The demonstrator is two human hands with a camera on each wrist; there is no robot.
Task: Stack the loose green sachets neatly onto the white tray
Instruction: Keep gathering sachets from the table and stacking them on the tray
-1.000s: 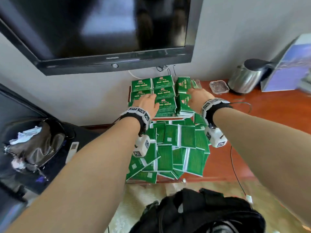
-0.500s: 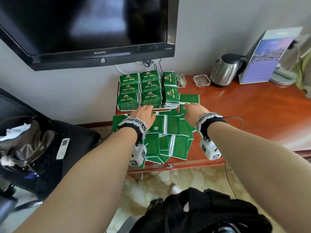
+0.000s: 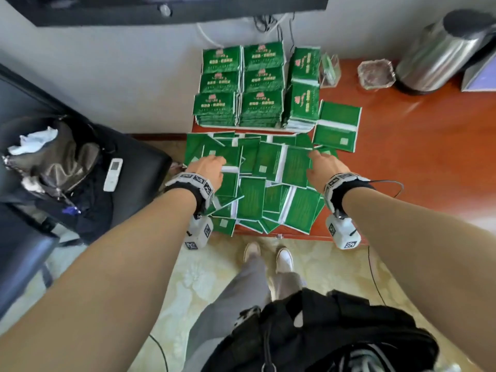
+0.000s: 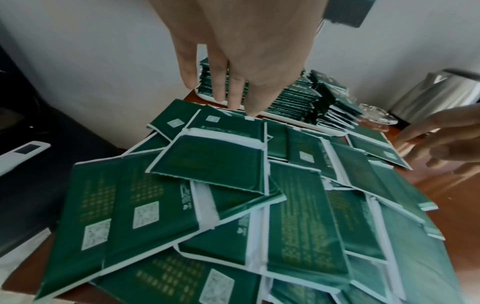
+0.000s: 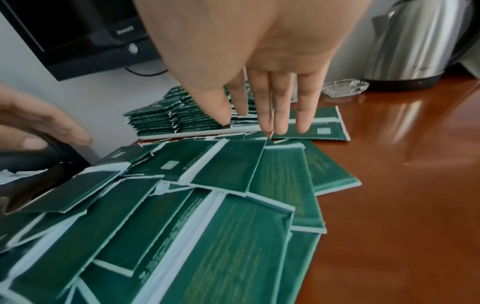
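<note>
Several loose green sachets [image 3: 257,183] lie overlapping on the near end of the wooden table [image 3: 416,162], mostly face down. Behind them, the white tray [image 3: 241,127] holds neat stacks of sachets [image 3: 257,87]. Two more sachets [image 3: 336,126] lie just right of the tray. My left hand [image 3: 212,165] is over the pile's left part, fingers straight [image 4: 233,96], tips at a sachet's far edge, holding nothing. My right hand [image 3: 319,165] is over the pile's right part with fingers straight [image 5: 275,115] and empty. The tray's rim shows in both wrist views [image 4: 285,120] [image 5: 194,134].
A steel kettle [image 3: 440,49], a glass ashtray [image 3: 375,75] and a clear holder [image 3: 329,71] stand at the back right. A TV [image 3: 161,6] hangs above. Left of the table is a black chair with a remote [image 3: 112,174]. A cable [image 3: 389,183] runs from my right wrist.
Both hands have drawn back from the tray's stacks to the loose pile near the table's front. The head view has tilted downward.
</note>
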